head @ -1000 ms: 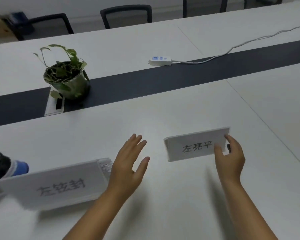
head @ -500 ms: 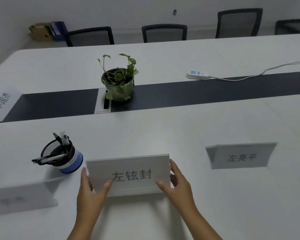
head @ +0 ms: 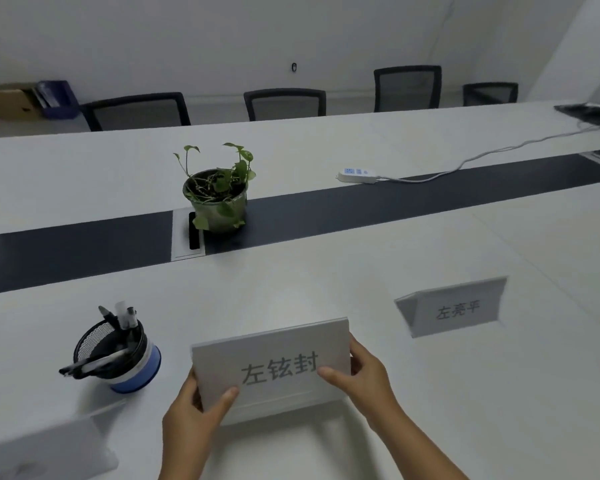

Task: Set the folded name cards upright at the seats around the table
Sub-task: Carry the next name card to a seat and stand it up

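Head view: at the lower centre of the frame, both hands hold a folded name card (head: pixel 274 367) by its two lower corners. The left hand (head: pixel 191 420) pinches the lower left corner, thumb on the printed face and fingers behind. The right hand (head: pixel 362 375) pinches the right edge the same way, thumb on the front. The card's printed side faces the camera, and its lower edge looks close to the white table (head: pixel 430 410); whether it touches I cannot tell.

To the right of centre, a second name card (head: pixel 456 308) stands upright on the table, well apart from the hands. At the lower left edge, a third card (head: pixel 45 452) is blurred. A mesh pen cup (head: pixel 116 351) with pens sits left of the held card. Higher up, a potted plant (head: pixel 219 194) stands on the dark strip (head: pixel 395 206) along the table's middle, with a power strip (head: pixel 357 174) to its right. Chairs (head: pixel 284 103) line the far side.
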The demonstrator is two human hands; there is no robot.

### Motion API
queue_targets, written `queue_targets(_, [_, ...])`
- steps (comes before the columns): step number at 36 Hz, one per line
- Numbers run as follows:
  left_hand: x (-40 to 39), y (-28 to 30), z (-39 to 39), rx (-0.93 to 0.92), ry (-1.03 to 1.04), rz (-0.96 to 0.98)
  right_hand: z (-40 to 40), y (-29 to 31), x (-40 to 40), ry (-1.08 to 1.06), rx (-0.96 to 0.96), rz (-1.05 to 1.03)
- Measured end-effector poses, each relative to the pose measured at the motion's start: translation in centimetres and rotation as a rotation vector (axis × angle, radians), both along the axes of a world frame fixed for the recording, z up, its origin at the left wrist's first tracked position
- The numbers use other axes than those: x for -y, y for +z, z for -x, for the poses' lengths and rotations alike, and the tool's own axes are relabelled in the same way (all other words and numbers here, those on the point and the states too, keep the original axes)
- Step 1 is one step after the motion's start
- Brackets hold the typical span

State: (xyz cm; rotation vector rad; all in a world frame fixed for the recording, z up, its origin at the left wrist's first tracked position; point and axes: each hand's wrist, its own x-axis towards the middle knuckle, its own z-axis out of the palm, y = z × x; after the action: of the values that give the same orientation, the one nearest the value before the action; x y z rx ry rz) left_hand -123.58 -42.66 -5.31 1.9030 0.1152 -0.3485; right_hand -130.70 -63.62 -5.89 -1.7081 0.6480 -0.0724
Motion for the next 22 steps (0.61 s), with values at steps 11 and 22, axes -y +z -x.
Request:
queue_targets(11, [1.9, 3.7, 3.0, 0.132, -0.086, 0.119, 6.6, 4.6, 0.2, -0.247, 0.158, 0.0])
queue_targets(22, [15.0, 8.8, 11.3, 0.221, -0.583, 0.31, 23.4, 10.8, 6.4, -0.737, 0.361, 0.143])
